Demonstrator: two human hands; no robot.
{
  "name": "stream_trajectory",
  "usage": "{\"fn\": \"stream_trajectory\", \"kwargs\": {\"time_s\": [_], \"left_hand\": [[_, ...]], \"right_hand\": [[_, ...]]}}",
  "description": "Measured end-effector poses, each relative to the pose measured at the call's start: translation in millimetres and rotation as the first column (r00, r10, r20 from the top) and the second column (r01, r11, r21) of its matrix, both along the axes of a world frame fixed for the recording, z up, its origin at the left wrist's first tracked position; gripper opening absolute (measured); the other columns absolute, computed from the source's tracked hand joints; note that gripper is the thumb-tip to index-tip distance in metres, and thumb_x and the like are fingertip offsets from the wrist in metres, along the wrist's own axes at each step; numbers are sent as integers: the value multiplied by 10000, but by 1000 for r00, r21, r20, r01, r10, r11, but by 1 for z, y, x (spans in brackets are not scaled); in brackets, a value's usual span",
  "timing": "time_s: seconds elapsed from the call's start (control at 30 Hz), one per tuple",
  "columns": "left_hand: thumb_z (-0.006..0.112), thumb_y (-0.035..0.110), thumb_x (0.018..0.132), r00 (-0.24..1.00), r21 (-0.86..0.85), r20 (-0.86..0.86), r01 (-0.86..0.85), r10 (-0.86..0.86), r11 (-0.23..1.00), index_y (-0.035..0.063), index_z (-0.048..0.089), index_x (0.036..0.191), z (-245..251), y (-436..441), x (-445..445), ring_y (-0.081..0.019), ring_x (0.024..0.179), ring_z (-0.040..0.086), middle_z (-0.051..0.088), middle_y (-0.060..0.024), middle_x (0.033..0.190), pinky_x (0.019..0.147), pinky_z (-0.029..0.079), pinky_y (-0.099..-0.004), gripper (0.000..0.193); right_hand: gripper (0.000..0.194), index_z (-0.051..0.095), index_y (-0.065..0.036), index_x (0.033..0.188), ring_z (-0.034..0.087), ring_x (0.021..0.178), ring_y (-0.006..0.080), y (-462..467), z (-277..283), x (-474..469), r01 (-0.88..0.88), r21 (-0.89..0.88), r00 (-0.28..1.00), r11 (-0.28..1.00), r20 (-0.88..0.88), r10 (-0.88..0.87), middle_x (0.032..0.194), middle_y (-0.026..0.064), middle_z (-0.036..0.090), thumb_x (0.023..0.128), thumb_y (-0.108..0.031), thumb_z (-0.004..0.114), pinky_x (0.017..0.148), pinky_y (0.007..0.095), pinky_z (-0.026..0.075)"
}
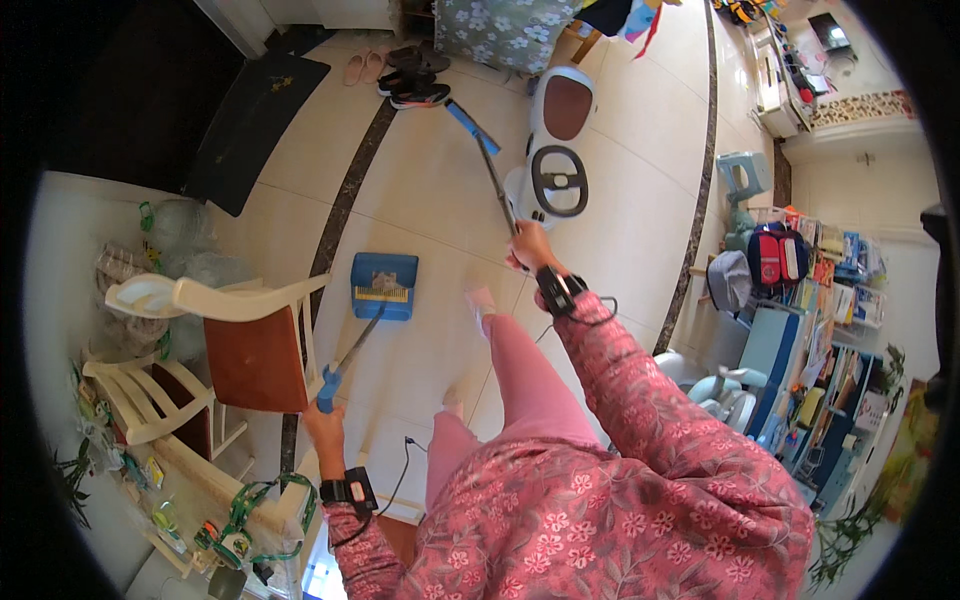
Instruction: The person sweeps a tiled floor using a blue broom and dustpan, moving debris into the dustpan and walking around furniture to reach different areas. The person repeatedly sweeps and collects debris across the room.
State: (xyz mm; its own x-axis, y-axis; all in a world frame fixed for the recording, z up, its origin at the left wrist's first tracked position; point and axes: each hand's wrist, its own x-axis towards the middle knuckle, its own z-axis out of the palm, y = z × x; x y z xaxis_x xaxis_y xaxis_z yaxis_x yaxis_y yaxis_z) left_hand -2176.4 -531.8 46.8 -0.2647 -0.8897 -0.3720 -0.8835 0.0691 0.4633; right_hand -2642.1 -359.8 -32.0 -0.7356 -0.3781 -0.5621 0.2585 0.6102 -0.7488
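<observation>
My left hand (325, 431) grips the blue top of a long-handled dustpan (385, 264). Its blue pan rests on the tiled floor, with a yellow comb-like strip and some debris-like matter inside. My right hand (531, 246) holds the dark pole of a broom (472, 127). The broom's blue head lies on the floor ahead, close to a pair of black sneakers (417, 91). Just right of the broom pole stands a white ride-on toy car (559, 146) with a brown seat and a black steering wheel.
Wooden chairs (255, 360) and a cluttered table (217, 480) stand at left. A dark mat (259, 127) lies by the doorway, near pink slippers (365, 66). At right are a backpack (778, 255), a blue step stool (744, 174) and shelves of books (832, 360). A cable (405, 465) hangs near my legs.
</observation>
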Motion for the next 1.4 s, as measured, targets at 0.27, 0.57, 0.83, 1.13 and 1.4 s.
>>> {"fn": "stream_trajectory", "kwargs": {"time_s": [0.27,0.57,0.83,1.13,1.4], "left_hand": [[736,16,616,995,23,3,-99,98,995,-19,618,785,10,-46,-67,-309,618,610,619,-152,665,609,472,-395,209],[746,86,654,985,22,150,-88,83,996,-18,604,815,10,-53,-57,-382,651,603,624,-202,708,641,465,-446,238],[752,139,658,965,38,249,-98,86,994,11,632,858,11,-58,-59,-391,694,614,638,-197,737,662,474,-461,265],[724,156,676,955,-48,287,-67,78,997,55,652,851,18,-61,-76,-394,750,626,649,-191,763,670,478,-477,214],[675,174,717,947,-29,317,-48,55,998,104,643,800,22,-64,-79,-390,741,623,646,-181,753,655,477,-486,114]], "right_hand": [[174,633,34,607,648,698,423,-157,-183,-235,-161,396,790,904,-497,358,664,273,610,629,-138,634,620,467,515],[171,604,-64,647,592,687,341,-149,-235,-303,-636,318,517,703,-500,694,667,146,582,676,-225,651,574,426,459],[159,538,8,729,570,632,434,-83,-157,-111,-635,426,497,645,-415,763,657,223,570,712,-143,585,537,520,422],[412,508,20,1173,629,616,374,-89,-35,-2,-710,360,644,605,-16,765,708,267,607,766,-14,456,529,462,483],[170,532,3,765,591,676,456,-149,-28,-65,-691,355,629,630,-135,766,656,276,563,652,-114,582,594,493,463]]}}
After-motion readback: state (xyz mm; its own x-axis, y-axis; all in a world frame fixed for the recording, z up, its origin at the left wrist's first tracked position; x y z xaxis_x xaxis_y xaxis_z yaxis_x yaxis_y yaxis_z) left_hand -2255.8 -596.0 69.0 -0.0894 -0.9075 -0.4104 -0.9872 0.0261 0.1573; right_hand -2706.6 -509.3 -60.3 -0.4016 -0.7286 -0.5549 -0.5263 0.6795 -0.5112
